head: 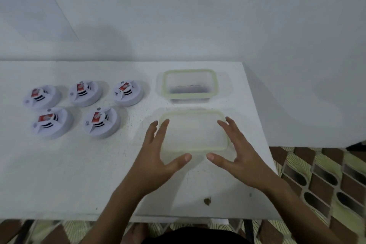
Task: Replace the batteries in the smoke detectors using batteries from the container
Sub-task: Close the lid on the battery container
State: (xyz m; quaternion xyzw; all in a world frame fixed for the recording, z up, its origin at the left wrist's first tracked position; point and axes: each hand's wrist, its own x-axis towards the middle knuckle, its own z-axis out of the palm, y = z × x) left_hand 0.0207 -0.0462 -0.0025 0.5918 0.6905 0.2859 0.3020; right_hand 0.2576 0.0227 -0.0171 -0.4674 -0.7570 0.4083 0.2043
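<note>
Both hands reach forward over the white counter with fingers spread and straight. The left hand and right hand flank a clear lid lying flat, their grip apart and holding nothing; whether the fingertips touch it cannot be told. Just behind it stands the open container, something dark inside. Five smoke detectors sit to the left. A white wall rises behind; patterned floor shows right.

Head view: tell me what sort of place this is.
Probably a plain room at home, not a workshop: a scuffed white table against a bare white wall, and patterned brown-and-yellow floor tiles.
</note>
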